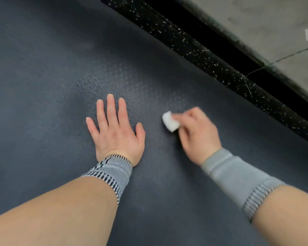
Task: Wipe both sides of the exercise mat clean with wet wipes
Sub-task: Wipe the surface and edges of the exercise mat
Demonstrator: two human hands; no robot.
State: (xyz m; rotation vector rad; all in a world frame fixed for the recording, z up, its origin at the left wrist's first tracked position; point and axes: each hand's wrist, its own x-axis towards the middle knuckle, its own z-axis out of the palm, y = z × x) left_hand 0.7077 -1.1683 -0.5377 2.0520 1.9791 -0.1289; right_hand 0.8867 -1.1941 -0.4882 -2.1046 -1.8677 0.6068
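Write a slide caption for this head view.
Left hand lies flat on the mat; right hand holds a folded wet wipe.

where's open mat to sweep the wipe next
Bare mat runs wide beyond and left of the flat left hand, and near the forearms. Crowded: the narrow gap between that hand and the right hand pinching the wipe; the speckled floor strip borders the right.

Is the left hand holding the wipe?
No, the left hand lies flat on the mat; the right hand grips the wipe.
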